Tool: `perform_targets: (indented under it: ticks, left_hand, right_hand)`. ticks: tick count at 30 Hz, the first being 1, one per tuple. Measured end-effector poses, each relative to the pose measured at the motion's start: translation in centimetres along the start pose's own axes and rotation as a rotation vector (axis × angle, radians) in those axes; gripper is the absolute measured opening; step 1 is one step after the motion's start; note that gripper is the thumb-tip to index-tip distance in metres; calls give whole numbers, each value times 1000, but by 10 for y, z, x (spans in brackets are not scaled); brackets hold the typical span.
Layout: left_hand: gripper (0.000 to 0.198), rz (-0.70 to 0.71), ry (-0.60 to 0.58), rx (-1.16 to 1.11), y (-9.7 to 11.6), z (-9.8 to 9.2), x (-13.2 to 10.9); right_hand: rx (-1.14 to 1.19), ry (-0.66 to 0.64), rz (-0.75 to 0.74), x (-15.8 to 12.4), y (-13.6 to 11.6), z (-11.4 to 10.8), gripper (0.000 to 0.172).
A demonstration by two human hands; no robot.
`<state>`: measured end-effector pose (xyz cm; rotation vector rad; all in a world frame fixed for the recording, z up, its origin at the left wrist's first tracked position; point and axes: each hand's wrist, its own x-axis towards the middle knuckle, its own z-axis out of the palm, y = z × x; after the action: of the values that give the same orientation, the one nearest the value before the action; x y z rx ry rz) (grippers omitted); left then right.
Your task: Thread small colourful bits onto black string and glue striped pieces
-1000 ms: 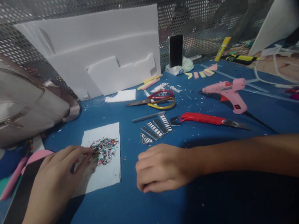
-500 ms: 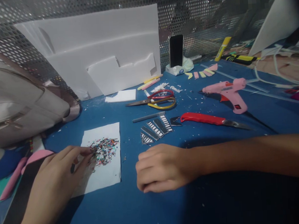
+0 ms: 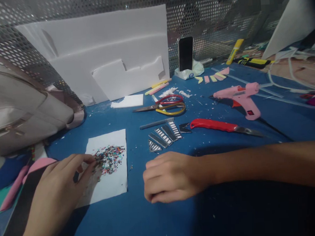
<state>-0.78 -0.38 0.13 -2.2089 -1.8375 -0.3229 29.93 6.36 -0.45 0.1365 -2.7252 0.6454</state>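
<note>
My left hand [image 3: 62, 181] rests on a white paper sheet [image 3: 110, 184] at the lower left. Its fingertips are pinched together at the edge of a pile of small coloured glittery bits [image 3: 110, 158]; whether a bit is between them is too small to see. My right hand [image 3: 171, 177] lies curled in a loose fist on the blue table [image 3: 231, 212], just right of the sheet, with nothing visible in it. Several striped black-and-white strips [image 3: 163, 135] lie just beyond its knuckles.
A red utility knife [image 3: 222, 126], a pink glue gun [image 3: 238, 96] and scissors [image 3: 166, 105] lie farther back. White foam boards [image 3: 103, 54] lean on the perforated metal wall, beside a propped phone [image 3: 185, 54]. A grey bag [image 3: 22, 111] fills the left side.
The fingers of my left hand have shifted slightly at the edge of the glitter pile. My right hand has stayed still.
</note>
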Motion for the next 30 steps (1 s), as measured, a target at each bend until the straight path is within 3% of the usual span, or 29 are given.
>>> perform_targets:
  ticks: [10,25,30]
  left_hand:
    - [27,-22,2,-6,6,-4,0]
    - [30,126,122,-65,14,-7,5]
    - [27,109,123,-85,15,-6,3]
  right_hand:
    - [-3,-1,1,0,0,0,15]
    - [6,-8,4,0,0,1,14]
    - [-3,-11,2,-1,0,0,13]
